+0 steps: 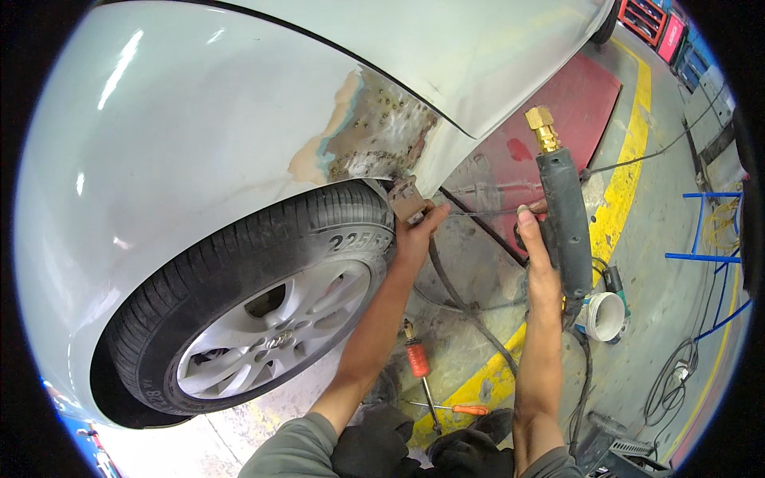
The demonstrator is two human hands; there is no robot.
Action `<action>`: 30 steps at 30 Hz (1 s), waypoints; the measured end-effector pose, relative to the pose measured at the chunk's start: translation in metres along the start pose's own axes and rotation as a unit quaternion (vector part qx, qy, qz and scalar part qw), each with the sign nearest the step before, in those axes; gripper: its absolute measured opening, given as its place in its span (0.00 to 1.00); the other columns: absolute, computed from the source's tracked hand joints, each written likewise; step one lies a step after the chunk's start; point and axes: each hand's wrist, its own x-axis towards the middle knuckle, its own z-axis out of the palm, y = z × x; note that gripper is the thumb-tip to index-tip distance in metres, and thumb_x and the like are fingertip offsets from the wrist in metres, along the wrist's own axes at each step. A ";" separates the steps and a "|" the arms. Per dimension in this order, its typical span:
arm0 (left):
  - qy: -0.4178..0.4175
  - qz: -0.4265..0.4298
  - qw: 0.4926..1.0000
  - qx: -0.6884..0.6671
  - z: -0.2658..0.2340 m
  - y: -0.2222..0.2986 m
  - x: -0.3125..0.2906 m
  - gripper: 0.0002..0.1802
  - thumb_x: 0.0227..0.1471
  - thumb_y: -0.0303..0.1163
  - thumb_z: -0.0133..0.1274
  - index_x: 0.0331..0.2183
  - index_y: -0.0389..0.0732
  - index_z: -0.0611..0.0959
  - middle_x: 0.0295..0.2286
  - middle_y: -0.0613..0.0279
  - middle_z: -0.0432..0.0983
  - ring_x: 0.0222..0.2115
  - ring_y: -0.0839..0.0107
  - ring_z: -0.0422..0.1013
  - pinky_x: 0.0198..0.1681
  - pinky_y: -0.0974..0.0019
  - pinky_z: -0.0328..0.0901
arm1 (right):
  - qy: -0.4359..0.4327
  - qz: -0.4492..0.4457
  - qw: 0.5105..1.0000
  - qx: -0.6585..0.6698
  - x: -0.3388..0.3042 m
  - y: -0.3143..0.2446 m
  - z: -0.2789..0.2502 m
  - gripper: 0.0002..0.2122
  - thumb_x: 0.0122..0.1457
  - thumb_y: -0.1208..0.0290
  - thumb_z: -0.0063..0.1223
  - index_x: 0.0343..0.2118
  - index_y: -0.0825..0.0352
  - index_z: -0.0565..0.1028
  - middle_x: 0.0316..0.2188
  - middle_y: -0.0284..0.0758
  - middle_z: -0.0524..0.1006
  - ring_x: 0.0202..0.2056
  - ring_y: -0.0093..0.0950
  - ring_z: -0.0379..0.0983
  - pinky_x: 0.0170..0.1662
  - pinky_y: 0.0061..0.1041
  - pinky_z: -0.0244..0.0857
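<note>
My left hand [418, 231] is closed around a small brownish metal block, likely a clamp [406, 201], at the lower rear edge of the wheel arch. That block touches or sits very near the pale fender [183, 95]. Just above it, a patch of bare metal [382, 127] with many small dark spots is ringed by tan and bluish layers. To the right, my right hand [539, 251] grips a dark welding gun [564, 215]. Its brass tip [542, 123] points up and away, apart from the car. The tire [295, 215] stands below the arch, left of my left forearm.
On the floor lie a red-handled slide hammer [417, 358] and an orange-handled screwdriver [470, 409], near my feet. A white bucket [604, 316] stands at right. Cables [462, 307] cross the floor. Beyond are a red panel [558, 119] and a blue frame [701, 256].
</note>
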 end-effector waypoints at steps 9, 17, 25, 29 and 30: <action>0.007 0.005 1.000 -0.003 0.004 0.004 -0.002 0.23 0.52 0.30 0.67 0.17 0.47 0.68 0.16 0.76 0.57 0.17 0.80 0.53 0.23 0.67 0.46 | -0.018 -0.003 1.000 -0.001 -0.003 0.003 0.005 0.16 0.61 0.62 0.69 0.44 0.67 0.78 0.37 0.29 0.77 0.40 0.22 0.72 0.46 0.26 0.67; 0.003 0.008 1.000 0.000 0.004 0.003 -0.002 0.19 0.52 0.31 0.67 0.19 0.46 0.73 0.17 0.76 0.62 0.18 0.80 0.56 0.25 0.67 0.49 | -0.082 -0.093 0.991 -0.042 -0.006 0.016 0.015 0.12 0.58 0.71 0.72 0.40 0.69 0.78 0.29 0.30 0.78 0.32 0.19 0.71 0.37 0.22 0.68; -0.027 0.000 0.999 -0.022 -0.011 -0.007 -0.001 0.16 0.52 0.30 0.69 0.23 0.44 0.76 0.20 0.78 0.65 0.20 0.83 0.59 0.25 0.71 0.52 | -0.141 -0.113 0.983 -0.043 -0.012 0.023 0.032 0.13 0.58 0.73 0.71 0.43 0.69 0.79 0.31 0.30 0.79 0.32 0.18 0.72 0.38 0.22 0.68; 0.004 0.026 0.999 -0.018 0.000 -0.003 -0.005 0.15 0.52 0.31 0.68 0.23 0.44 0.76 0.19 0.77 0.65 0.20 0.83 0.60 0.25 0.70 0.53 | -0.144 -0.099 0.984 -0.030 -0.012 0.033 0.038 0.14 0.59 0.72 0.70 0.44 0.69 0.79 0.31 0.28 0.77 0.32 0.18 0.69 0.37 0.22 0.65; 0.012 0.016 1.000 -0.019 0.002 0.000 -0.006 0.15 0.52 0.31 0.68 0.23 0.44 0.76 0.19 0.77 0.66 0.20 0.83 0.60 0.25 0.71 0.53 | -0.148 -0.099 0.983 -0.037 -0.012 0.034 0.037 0.14 0.59 0.72 0.70 0.45 0.69 0.79 0.31 0.28 0.76 0.31 0.18 0.69 0.37 0.22 0.65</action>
